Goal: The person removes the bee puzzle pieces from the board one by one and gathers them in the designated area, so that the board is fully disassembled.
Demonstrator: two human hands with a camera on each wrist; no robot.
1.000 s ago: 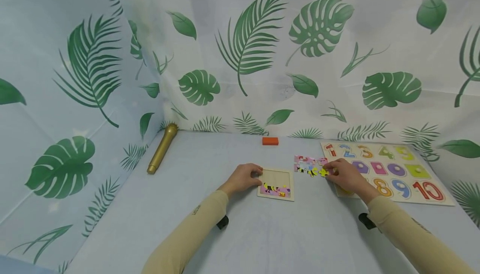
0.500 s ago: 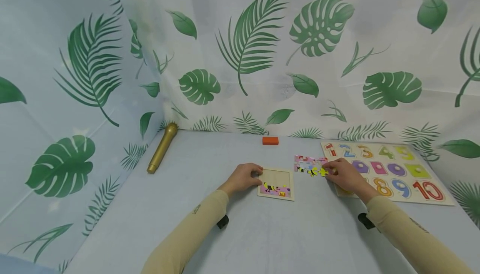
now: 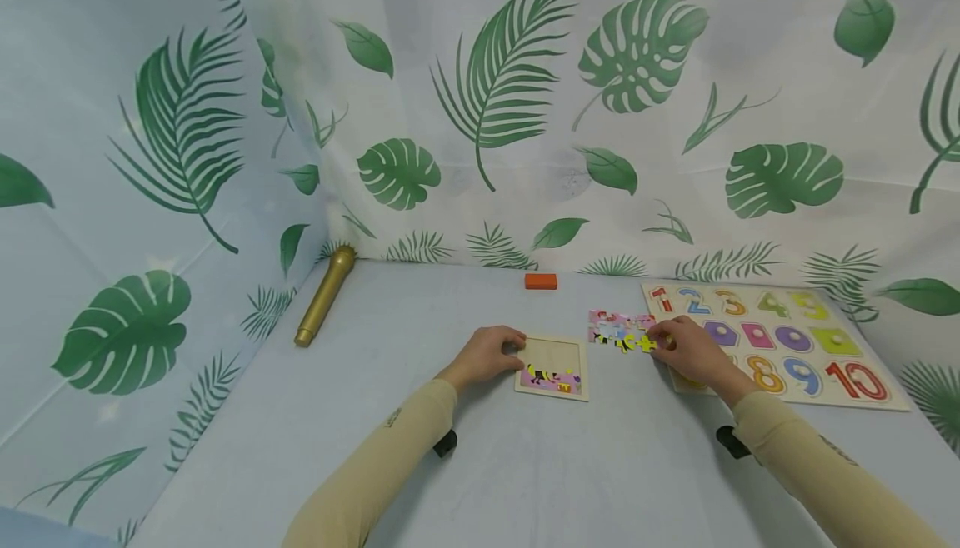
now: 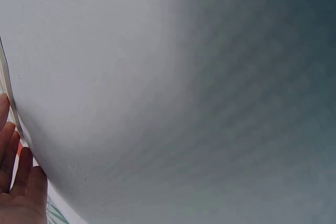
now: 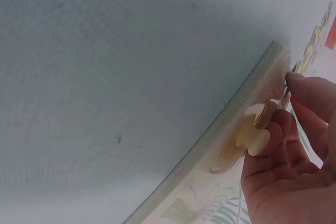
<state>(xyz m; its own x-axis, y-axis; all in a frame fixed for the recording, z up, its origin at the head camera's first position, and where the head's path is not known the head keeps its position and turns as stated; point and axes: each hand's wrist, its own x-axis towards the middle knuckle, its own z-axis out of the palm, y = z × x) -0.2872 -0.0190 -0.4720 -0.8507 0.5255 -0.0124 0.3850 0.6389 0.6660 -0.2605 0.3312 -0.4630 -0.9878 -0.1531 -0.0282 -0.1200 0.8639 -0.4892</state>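
Observation:
My left hand [image 3: 486, 354] holds the left rim of a small square wooden puzzle tray [image 3: 551, 350], thumb and forefinger at its edge. Pink and yellow jigsaw pieces [image 3: 551, 379] fill the tray's near strip; bare wood shows above them. To the right lies a joined patch of pink, blue and yellow jigsaw pieces [image 3: 617, 328]. At that patch's right end my right hand [image 3: 686, 350] pinches a jigsaw piece, mostly hidden by the fingers. From the right wrist, the thumb and fingertips [image 5: 296, 77] meet at the thin jagged edge of the pieces, over the number board's corner.
A wooden number board [image 3: 892, 398] with knobbed numerals and shapes lies at the right, partly under the right hand. An orange block [image 3: 541, 281] sits at the back. At the back left lies a gold microphone-like stick [image 3: 325, 298]. Leaf-patterned cloth [image 3: 525, 115] walls the table.
Almost nothing differs. Both hands stay in place, with only a slight shift of the right fingers at the jigsaw pieces.

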